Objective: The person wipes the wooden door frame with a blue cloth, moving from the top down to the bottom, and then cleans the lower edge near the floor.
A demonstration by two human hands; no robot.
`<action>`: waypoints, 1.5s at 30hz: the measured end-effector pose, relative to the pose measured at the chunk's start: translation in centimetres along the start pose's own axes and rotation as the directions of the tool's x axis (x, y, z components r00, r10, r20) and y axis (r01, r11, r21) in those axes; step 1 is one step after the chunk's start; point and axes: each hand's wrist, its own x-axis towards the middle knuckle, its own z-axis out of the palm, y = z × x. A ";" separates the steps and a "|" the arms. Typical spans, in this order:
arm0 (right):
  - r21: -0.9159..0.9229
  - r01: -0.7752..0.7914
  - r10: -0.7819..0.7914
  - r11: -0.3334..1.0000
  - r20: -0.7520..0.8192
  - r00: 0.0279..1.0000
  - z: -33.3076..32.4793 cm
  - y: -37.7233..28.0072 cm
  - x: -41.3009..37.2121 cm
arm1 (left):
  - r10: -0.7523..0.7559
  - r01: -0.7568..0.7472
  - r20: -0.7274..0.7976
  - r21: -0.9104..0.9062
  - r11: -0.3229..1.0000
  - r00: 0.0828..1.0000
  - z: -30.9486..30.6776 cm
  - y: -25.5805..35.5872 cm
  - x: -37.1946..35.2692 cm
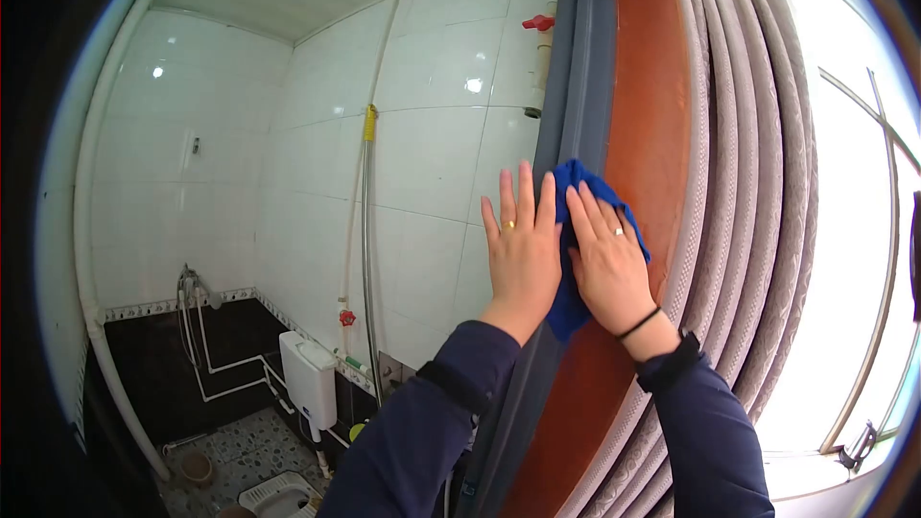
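Note:
A blue cloth (573, 312) lies pressed against the grey door frame (578, 86) and the reddish-brown wooden trim (648, 67) beside it. My right hand (611, 254) holds it there, fingers stretched flat over the cloth, which shows above and below the palm. Just left of it, my left hand (525, 249) is open, its fingers extended upward and slightly spread. Its index-finger side meets the cloth's left edge; whether the palm touches the frame cannot be seen.
Grey patterned curtains (748, 134) hang right of the trim, beside a bright window (844, 230). Left is a tiled washroom with a metal pole (366, 221), a white cistern (309, 374), a shower head (213, 300), a squat toilet (273, 494) and a red valve (539, 23).

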 end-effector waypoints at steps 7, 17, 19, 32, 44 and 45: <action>0.006 0.006 -0.006 1.000 -0.020 1.000 1.5 -0.1 1.5 | -0.147 0.170 0.111 -0.233 0.957 0.983 -0.1 -0.7 0.1; 0.108 0.050 -0.059 0.993 0.090 0.994 1.5 -3.2 -2.7 | -0.190 0.205 0.077 -0.333 0.920 0.979 0.1 1.5 -8.1; 0.131 0.037 -0.053 0.991 0.120 0.991 1.3 -4.2 -4.0 | -0.191 0.206 0.080 -0.332 0.920 0.978 -0.5 1.6 -9.8; 0.196 0.010 -0.074 0.981 0.322 0.944 0.4 -8.4 -10.7 | -0.228 0.296 0.222 -0.348 0.889 0.948 -3.2 1.9 -18.6; 0.232 0.105 -0.206 0.967 0.470 0.858 -0.9 -10.3 -15.9 | -0.203 0.378 0.475 -0.308 0.873 0.856 -6.1 2.6 -25.8; 0.232 0.129 -0.228 0.964 0.473 0.851 -1.0 -10.0 -16.0 | -0.186 0.364 0.488 -0.300 0.882 0.853 -6.2 2.8 -26.0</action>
